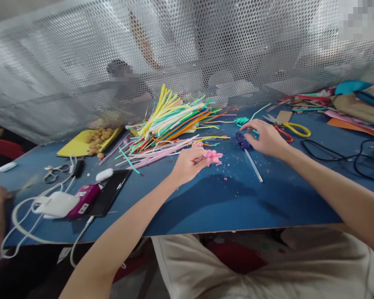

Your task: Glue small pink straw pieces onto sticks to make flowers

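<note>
My left hand [191, 162] is closed around a pink flower-like piece [213, 157], which pokes out past the fingertips above the blue table. Farther right, my right hand [264, 137] reaches over the table with its thumb and index finger apart. Beside that thumb lies a dark blue glue gun [243, 141] with a clear glue stick [254, 167] coming out toward me. Whether the thumb touches it, I cannot tell. Just beyond the index finger is a teal knobbly piece [241, 120]. Another pink piece [198, 144] shows partly behind my left hand.
A heap of thin coloured strips [174, 120] lies before a perforated metal screen [174, 50]. Scissors with yellow and red handles [296, 129] and a black cable [330, 155] are at right. A phone [109, 195], a charger [59, 203] and a yellow tray [71, 143] are left.
</note>
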Motion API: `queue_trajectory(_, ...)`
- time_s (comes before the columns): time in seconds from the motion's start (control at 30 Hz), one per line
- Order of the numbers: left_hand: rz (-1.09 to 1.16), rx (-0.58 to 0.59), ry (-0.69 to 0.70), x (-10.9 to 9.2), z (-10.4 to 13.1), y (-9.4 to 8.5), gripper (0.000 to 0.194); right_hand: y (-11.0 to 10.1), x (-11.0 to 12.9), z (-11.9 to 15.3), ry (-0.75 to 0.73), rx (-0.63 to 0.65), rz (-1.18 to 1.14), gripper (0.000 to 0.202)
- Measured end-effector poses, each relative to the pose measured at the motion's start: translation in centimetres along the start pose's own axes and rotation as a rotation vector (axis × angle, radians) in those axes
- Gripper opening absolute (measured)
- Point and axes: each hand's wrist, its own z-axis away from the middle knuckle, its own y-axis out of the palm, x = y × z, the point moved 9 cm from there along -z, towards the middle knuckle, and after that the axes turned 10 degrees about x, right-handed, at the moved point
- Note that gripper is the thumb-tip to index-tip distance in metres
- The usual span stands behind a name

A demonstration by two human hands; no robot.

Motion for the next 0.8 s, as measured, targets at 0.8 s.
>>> queue_trajectory(0.8, -0.073, 0.299, 0.091, -1.3, 0.6, 4.2, 0.031, 7.1, 8.0, 2.0, 0.053, 0.511, -1.065, 0.028)
